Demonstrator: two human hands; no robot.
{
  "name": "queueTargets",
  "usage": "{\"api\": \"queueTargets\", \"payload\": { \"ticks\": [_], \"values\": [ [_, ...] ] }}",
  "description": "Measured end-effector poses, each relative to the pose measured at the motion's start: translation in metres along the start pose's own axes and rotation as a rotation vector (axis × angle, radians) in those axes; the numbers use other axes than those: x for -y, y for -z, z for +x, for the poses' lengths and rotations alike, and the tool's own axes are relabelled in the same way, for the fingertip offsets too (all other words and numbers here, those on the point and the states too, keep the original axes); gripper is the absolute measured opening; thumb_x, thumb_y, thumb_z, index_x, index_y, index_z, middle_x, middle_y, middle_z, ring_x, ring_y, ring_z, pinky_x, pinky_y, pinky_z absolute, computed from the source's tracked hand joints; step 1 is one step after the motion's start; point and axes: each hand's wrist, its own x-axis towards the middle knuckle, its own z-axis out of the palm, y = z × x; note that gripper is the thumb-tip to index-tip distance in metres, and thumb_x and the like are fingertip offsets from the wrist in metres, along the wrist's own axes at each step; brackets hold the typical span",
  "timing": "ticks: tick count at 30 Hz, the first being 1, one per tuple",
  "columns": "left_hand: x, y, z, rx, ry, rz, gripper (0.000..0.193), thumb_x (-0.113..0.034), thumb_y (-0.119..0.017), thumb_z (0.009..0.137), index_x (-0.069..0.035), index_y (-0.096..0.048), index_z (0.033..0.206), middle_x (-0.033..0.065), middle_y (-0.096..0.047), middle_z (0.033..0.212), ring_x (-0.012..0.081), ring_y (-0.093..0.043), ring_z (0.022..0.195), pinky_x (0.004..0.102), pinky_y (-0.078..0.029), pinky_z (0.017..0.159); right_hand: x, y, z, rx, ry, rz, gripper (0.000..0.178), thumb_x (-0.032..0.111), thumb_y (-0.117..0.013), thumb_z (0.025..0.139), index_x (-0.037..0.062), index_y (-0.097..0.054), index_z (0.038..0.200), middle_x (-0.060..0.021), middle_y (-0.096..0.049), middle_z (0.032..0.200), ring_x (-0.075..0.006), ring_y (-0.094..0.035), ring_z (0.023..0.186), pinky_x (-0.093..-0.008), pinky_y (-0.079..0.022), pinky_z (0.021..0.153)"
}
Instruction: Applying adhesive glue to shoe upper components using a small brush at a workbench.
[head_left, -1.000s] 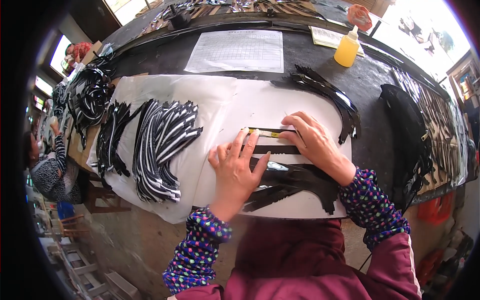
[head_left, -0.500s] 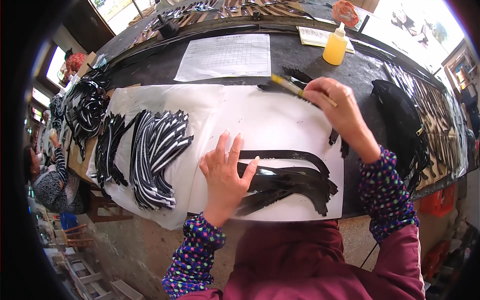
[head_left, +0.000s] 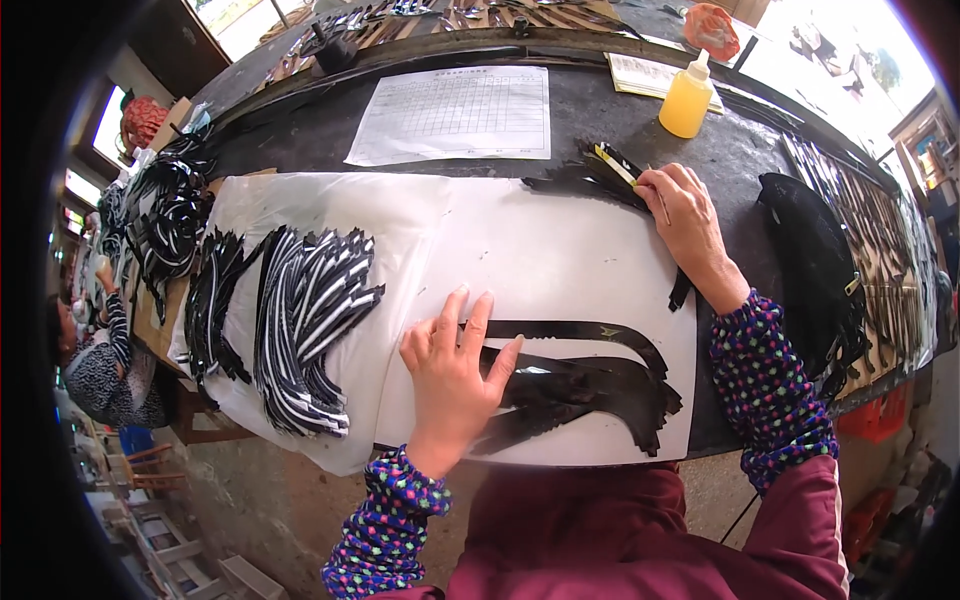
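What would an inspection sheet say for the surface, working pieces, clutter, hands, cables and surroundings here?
Surface: white board on a dark table.
Job's things: curved dark strips on the board's near side; black-and-white strips to the left.
Clutter: printed sheet and yellow bottle beyond the board.
Hands: left hand spread at the dark strips' left ends; right hand grips a slim yellow-and-pale tool.
Cables: thin dark line, possibly a cord.
Surroundings: another person at left; red crate at right.
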Motion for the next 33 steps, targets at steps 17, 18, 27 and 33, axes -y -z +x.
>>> {"api": "queueTargets", "payload": {
  "ticks": [17, 18, 27, 33],
  "values": [
    [0.004, 0.024, -0.031, -0.062, -0.009, -0.111, 0.031, -0.015, -0.068, 0.092, -0.012, -0.07, 0.123, 0.0044, -0.059, 0.123, 0.0219, -0.052, 0.111, 0.0432, -0.029, 0.104, 0.013, 0.024, 0.012, -0.266, -0.291, 0.437, 0.013, 0.008, -0.066, 0.097, 0.0007, -0.07, 0.106, -0.0041, -0.072, 0.095, -0.0083, -0.064, 0.081, -0.0238, -0.05, 0.075],
    [0.005, 0.023, -0.035, -0.056, 0.009, -0.102, 0.031, -0.015, -0.068, 0.092, -0.012, -0.07, 0.123, 0.0044, -0.059, 0.123, 0.0219, -0.052, 0.111, 0.0432, -0.029, 0.104, 0.03, 0.027, 0.007, -0.251, -0.289, 0.452, 0.013, 0.008, -0.066, 0.097, 0.0007, -0.07, 0.106, -0.0041, -0.072, 0.095, -0.0083, -0.064, 0.081, -0.0238, -0.05, 0.075],
    [0.002, 0.026, -0.015, 0.02, 0.024, -0.095, 0.031, -0.03, -0.067, 0.092, -0.012, -0.069, 0.117, 0.0035, -0.06, 0.118, 0.0208, -0.054, 0.105, 0.0514, -0.026, 0.103, 0.121, 0.03, -0.05, 0.396, -0.425, 0.896, 0.009, -0.001, -0.066, 0.093, -0.0031, -0.066, 0.102, -0.0064, -0.067, 0.09, -0.0111, -0.066, 0.074, -0.0227, -0.052, 0.067],
    [0.0, 0.033, 0.011, 0.124, 0.201, -0.32, 0.014, -0.02, -0.07, 0.092, -0.01, -0.067, 0.101, 0.0022, -0.058, 0.097, 0.0219, -0.053, 0.096, 0.0403, -0.03, 0.097, 0.125, 0.026, -0.055, 0.335, -0.495, 0.89, 0.009, -0.001, -0.065, 0.094, -0.0027, -0.066, 0.103, -0.0061, -0.066, 0.091, -0.0105, -0.066, 0.072, -0.0216, -0.052, 0.066]
  ]
}}
